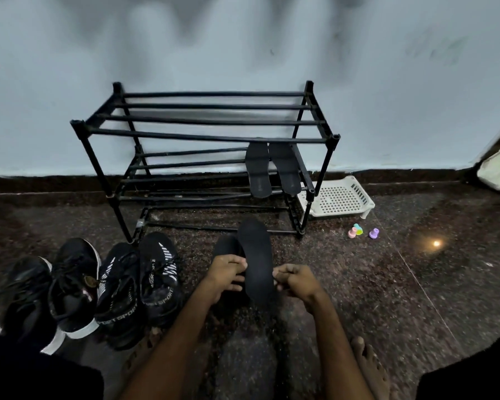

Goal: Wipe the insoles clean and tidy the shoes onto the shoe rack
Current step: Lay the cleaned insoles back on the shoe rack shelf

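Note:
A black insole (256,255) stands tilted above the floor in front of me, toe end pointing away. My left hand (227,274) grips its left edge and my right hand (296,280) pinches its right edge. A second dark insole (224,246) shows behind my left hand; whether that hand holds it too I cannot tell. Two more black insoles (257,170) (286,168) lean on the middle tier of the black shoe rack (208,138) at its right end. Several black shoes (159,278) (119,293) (74,284) stand in a row on the floor at the left.
A white perforated plastic tray (341,197) lies on the floor right of the rack. Small pastel plastic pieces (355,230) (374,233) sit near it. The rack stands against a pale wall. My bare feet (368,368) rest on the dark speckled floor.

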Tool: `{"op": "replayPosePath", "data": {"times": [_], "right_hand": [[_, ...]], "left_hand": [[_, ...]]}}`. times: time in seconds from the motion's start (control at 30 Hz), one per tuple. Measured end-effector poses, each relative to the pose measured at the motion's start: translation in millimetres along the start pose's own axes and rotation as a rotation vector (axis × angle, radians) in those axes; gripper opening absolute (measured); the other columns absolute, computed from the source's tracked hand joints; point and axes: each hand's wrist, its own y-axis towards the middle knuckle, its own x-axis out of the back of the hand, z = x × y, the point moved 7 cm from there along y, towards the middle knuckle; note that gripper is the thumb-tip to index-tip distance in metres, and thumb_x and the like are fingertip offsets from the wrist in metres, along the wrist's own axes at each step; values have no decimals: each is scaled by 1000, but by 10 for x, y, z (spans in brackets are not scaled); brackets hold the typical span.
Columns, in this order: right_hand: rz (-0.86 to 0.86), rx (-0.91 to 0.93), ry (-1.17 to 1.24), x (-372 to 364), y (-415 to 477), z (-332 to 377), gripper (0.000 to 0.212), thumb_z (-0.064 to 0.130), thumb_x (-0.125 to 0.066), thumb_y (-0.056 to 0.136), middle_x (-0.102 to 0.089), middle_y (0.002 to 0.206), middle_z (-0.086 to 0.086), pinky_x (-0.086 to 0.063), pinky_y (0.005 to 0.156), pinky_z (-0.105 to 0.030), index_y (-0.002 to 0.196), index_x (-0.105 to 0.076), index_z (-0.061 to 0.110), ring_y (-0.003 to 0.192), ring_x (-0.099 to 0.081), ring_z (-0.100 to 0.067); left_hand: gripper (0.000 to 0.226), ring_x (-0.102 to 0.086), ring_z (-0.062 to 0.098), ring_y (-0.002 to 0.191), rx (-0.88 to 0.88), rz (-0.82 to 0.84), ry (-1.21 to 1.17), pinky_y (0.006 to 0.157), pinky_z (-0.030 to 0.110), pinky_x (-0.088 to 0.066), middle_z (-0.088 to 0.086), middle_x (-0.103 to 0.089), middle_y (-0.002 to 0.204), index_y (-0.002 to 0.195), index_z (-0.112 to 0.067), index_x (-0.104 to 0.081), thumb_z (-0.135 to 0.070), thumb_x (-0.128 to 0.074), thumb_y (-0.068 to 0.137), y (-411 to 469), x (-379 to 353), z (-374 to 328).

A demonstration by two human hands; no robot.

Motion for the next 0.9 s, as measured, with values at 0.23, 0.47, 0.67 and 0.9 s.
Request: {"op": "replayPosePath", "data": {"times": [0.23, 0.47, 0.67, 0.9], "right_hand": [[-3, 159, 55, -123, -238, 700, 12, 1, -56, 96, -59, 61, -2, -34, 41, -13, 97, -67, -2, 43, -48, -2], [79, 270, 144, -473, -51, 1057, 19, 9, -53, 100, -64, 69, 0, -35, 44, -16, 105, -70, 3, 51, -51, -7], [168, 287, 202, -684, 275, 1239, 20, 11, -57, 98, -73, 82, -1, -40, 51, -18, 117, -64, 8, 60, -55, -8], [82, 314, 232, -784, 955, 1434, 27, 2, -64, 91, -75, 82, -4, -46, 55, -23, 117, -60, 7, 58, -58, -7]], "left_hand": [[18, -64, 14, 63, -167, 34, -198, 58, 33, -59, 8, -70, 85, 112, -10, -64, -7, -62, 94, -363, 308, -571], [22, -64, 12, 59, -323, -56, -239, 50, 30, -55, 7, -70, 76, 109, -16, -66, -1, -60, 94, -290, 778, -1054], [23, -65, 15, 62, -337, -109, -217, 52, 33, -57, 5, -72, 74, 113, -12, -65, -1, -59, 94, 209, 1068, -1418], [23, -62, 8, 52, -311, -115, -121, 50, 29, -58, 5, -67, 74, 118, -8, -62, -1, -57, 96, 936, 1069, -1795]]}}
